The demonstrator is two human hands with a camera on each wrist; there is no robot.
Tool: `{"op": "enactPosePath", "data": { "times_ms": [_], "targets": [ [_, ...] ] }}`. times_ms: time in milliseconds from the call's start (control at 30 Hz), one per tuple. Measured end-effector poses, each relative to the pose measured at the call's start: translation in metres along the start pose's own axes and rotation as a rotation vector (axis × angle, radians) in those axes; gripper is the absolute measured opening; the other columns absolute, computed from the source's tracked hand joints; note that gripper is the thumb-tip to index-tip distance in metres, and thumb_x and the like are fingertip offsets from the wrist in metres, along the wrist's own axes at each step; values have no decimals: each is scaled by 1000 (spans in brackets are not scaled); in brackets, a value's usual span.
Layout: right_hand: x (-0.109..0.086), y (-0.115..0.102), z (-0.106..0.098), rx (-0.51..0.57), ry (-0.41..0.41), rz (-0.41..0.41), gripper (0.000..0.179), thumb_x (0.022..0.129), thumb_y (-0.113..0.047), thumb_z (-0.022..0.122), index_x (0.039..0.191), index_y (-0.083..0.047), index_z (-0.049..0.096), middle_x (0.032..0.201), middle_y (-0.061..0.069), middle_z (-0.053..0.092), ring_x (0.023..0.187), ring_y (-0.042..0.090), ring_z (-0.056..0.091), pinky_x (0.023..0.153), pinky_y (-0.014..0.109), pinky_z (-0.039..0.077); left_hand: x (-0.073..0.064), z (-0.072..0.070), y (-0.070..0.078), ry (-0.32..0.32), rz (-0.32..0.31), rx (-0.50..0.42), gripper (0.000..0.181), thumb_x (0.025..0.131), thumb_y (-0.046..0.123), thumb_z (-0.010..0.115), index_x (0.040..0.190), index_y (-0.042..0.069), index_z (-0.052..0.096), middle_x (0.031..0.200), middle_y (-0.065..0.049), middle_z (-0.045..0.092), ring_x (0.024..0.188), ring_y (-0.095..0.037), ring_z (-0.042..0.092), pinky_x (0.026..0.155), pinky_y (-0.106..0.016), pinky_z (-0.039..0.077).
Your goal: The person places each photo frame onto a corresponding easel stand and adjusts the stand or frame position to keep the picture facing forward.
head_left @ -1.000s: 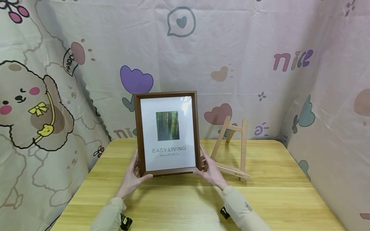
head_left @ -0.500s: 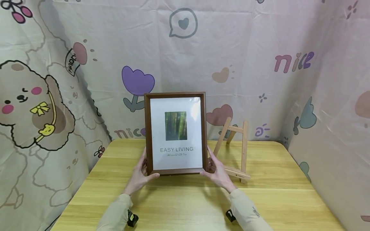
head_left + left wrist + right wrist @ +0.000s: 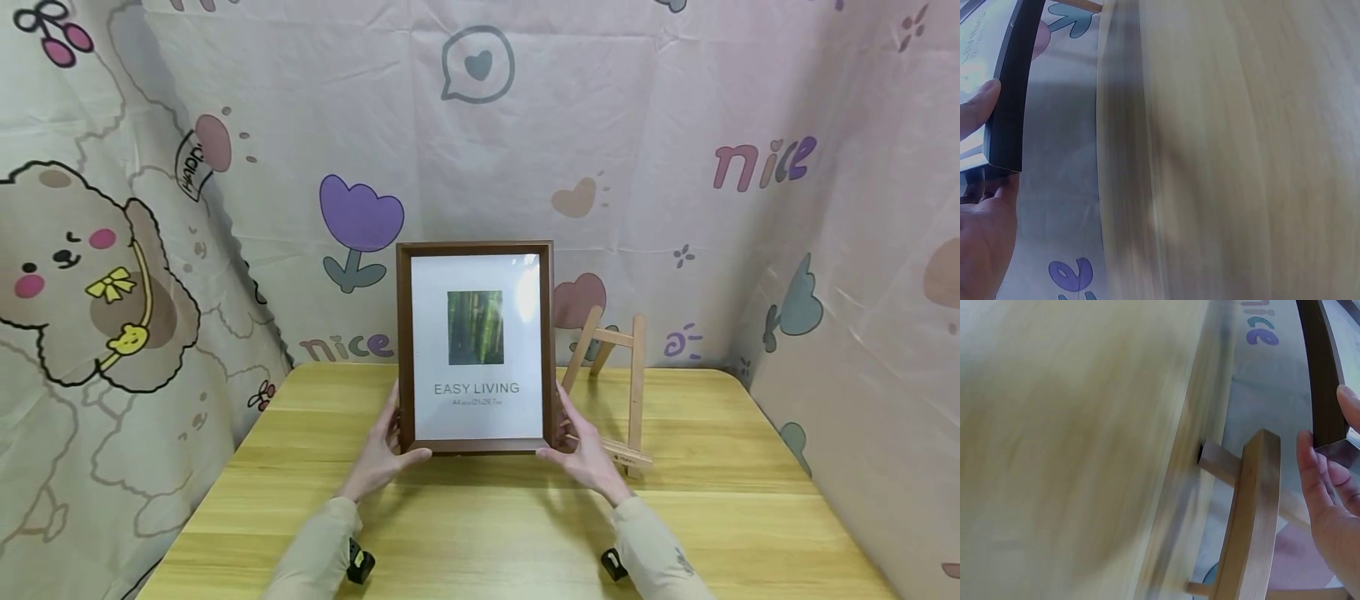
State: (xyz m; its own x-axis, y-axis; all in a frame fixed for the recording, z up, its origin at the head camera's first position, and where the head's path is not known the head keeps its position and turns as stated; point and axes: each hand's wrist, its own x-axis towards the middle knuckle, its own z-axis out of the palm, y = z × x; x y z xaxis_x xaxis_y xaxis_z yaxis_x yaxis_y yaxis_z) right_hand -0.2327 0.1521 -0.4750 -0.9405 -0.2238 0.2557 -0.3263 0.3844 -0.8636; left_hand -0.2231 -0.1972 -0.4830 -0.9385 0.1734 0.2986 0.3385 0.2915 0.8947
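A brown picture frame (image 3: 476,417) is held upright, facing me, with a small green forest picture and the words EASY LIVING inside it. My left hand (image 3: 381,457) grips its lower left corner, thumb over the front of the bottom edge. At the lower right corner, my right hand (image 3: 591,463) grips it the same way, its other fingers around the side and back. In the left wrist view the frame's dark bottom edge (image 3: 1011,94) hangs above the table. A wooden tabletop easel (image 3: 637,392) stands just right of the frame, which overlaps its left leg.
The light wooden table (image 3: 480,533) reaches back to a patterned cloth backdrop (image 3: 480,167), which also covers both sides. In the right wrist view the easel's ledge (image 3: 1250,512) stands close to my right hand.
Both hands have carried the picture frame to the right, closer to the easel, and its slight tilt has straightened. The easel stays where it was.
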Motion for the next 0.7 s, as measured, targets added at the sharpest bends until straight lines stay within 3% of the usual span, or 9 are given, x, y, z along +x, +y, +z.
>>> {"op": "enactPosePath", "data": {
  "times_ms": [333, 700],
  "targets": [
    [-7, 6, -15, 4, 12, -15, 113, 77, -3, 84, 163, -25, 15, 111, 19, 59, 95, 23, 64, 93, 37, 61, 10, 15, 3, -36, 23, -24, 122, 80, 4, 83, 164, 24, -4, 167, -27, 13, 144, -54, 32, 115, -62, 30],
    [-13, 9, -28, 3, 53, -10, 114, 75, -2, 85, 163, -23, 16, 111, 18, 58, 92, 22, 64, 89, 35, 61, 21, 27, 5, -66, 29, -53, 122, 80, 9, 84, 163, 29, -3, 168, -21, 16, 144, -50, 37, 117, -64, 32]
  ]
}}
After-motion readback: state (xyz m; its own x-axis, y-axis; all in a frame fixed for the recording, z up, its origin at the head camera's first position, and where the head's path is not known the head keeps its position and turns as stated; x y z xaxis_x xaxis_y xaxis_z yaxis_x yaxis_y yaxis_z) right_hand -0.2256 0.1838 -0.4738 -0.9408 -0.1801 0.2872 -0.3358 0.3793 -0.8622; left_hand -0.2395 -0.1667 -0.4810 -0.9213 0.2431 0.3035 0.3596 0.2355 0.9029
